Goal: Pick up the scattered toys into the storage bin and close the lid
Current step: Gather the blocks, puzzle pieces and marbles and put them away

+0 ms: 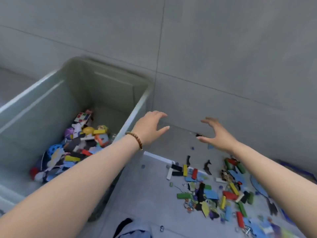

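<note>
A pale green storage bin [109, 78] stands open on the left, its floor partly covered by a heap of binned toys [80, 145]. To its right, scattered toys [214, 191] lie on the grey floor: coloured blocks, flat blue pieces, small black figures. My left hand [149, 129], with a bead bracelet on the wrist, hovers just past the bin's right rim, fingers spread and empty. My right hand [216, 133] hovers open above the floor beyond the scattered toys, palm facing the left hand. No lid can be made out with certainty.
A grey tiled wall [223, 48] rises right behind the bin and the floor. A white flat edge [159, 156] lies on the floor beside the bin's corner. Blue fabric [135, 232] shows at the bottom edge. A few small marbles [161, 228] dot the floor.
</note>
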The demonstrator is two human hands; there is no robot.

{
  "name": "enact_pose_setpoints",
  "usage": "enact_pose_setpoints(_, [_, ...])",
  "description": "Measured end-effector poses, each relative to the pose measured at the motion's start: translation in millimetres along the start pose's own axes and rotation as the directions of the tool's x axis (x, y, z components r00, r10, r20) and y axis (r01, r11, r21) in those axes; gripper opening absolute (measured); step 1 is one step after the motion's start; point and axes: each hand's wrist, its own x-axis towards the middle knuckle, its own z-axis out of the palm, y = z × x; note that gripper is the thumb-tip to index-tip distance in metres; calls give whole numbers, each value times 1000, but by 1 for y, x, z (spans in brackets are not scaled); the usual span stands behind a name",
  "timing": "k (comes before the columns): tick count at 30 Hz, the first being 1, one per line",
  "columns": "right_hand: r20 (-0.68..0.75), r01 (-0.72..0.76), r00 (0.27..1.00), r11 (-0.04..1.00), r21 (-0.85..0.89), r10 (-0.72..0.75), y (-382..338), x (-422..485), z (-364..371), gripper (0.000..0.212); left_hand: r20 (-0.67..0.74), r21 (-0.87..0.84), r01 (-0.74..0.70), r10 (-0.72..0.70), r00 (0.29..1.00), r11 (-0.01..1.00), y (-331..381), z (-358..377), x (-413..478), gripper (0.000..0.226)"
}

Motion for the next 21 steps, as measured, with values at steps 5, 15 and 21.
enact_pose_setpoints(5, [117,-163,982,981,106,151,94,-20,65,69,345,139,168,-207,916,976,-15,106,-7,62])
enact_pose_setpoints(15, [121,-145,986,932,333,110,132,9,186,49,414,171,367,-404,816,915,-112,182,-41,52])
enact_pose_setpoints(21, [50,-92,996,905,416,78,120,36,205,41,339,34,375,-364,868,926,-128,206,-40,31])
